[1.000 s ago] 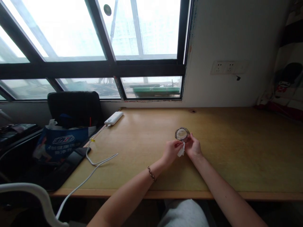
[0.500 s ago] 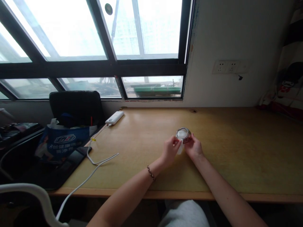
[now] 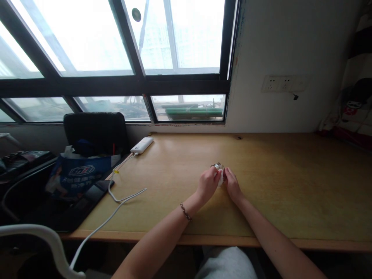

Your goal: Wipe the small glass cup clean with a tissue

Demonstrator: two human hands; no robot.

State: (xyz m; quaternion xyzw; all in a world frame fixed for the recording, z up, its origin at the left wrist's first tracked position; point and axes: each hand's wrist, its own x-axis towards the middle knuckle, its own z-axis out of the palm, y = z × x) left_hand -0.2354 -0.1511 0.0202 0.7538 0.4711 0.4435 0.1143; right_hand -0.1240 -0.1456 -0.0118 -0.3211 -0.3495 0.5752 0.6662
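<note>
Both of my hands meet near the middle of the wooden desk (image 3: 290,186). My left hand (image 3: 207,184) pinches a small white wipe (image 3: 221,179) against a small round glass jar (image 3: 218,167). My right hand (image 3: 231,184) grips the jar from the right side. Only the jar's top rim shows above my fingers; the rest is hidden between the hands. A beaded bracelet (image 3: 186,212) sits on my left wrist.
A white power bank (image 3: 142,145) lies at the desk's back left, its white cable (image 3: 122,195) trailing off the front edge. A blue and white bag (image 3: 76,174) and a black chair (image 3: 95,131) stand to the left. Wall sockets (image 3: 283,83) are on the right wall.
The jar has dropped and tilted, so its open top no longer faces me and is mostly hidden. My hands have closed in together around it and shifted slightly left.
</note>
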